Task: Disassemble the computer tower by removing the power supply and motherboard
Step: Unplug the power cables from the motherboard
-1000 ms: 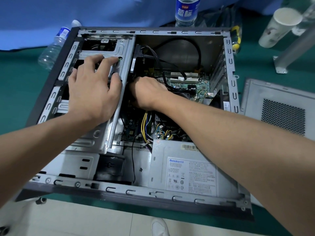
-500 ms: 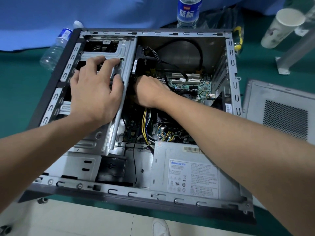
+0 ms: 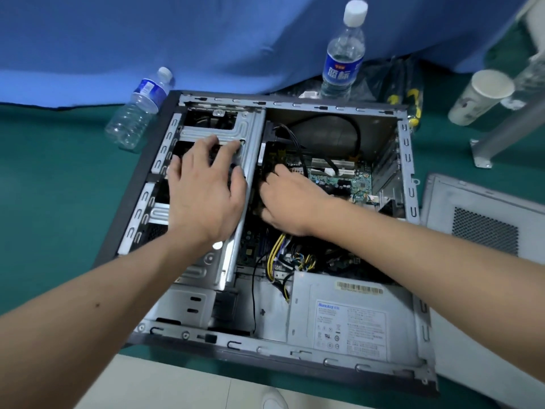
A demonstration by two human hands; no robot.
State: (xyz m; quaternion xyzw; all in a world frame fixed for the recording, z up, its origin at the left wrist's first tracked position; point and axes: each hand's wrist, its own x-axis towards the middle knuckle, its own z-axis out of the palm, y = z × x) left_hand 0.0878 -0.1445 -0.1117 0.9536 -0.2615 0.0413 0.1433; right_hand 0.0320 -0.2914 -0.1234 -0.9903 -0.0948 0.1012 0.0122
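1. A person leans over an opened computer tower (image 3: 165,160) lying on its side on a green mat (image 3: 59,187), both bare forearms reaching in from the near edge.

2. The left hand (image 3: 203,196) rests on the metal drive cage (image 3: 250,149) at the tower's left half, fingers spread and nearly straight across its ribs, apparently bracing; it grips nothing.

3. The right hand (image 3: 289,199) is sunk into the cavity just right of the drive cage, knuckles up, fingers curled down among black cables (image 3: 298,149). Whether they pinch a plug or a cable cannot be told, as the fingertips are hidden.

4. The motherboard (image 3: 339,178) lies flat on the tower's floor, showing green beyond and to the right of the right hand, which is the nearer hand to it.

5. The power supply (image 3: 348,314), a grey box with a label, sits in the tower's near right corner, its long axis along the near edge. It lies toward the person from the right hand, joined by yellow and black wires (image 3: 277,255) running up under that wrist.

6. Judged from this, the coming move is freeing a connector, pulling up and away from the board.

7. Beside the tower: the removed side panel (image 3: 486,225) at right, two water bottles and a paper cup (image 3: 477,95) beyond, against a blue cloth (image 3: 177,39).
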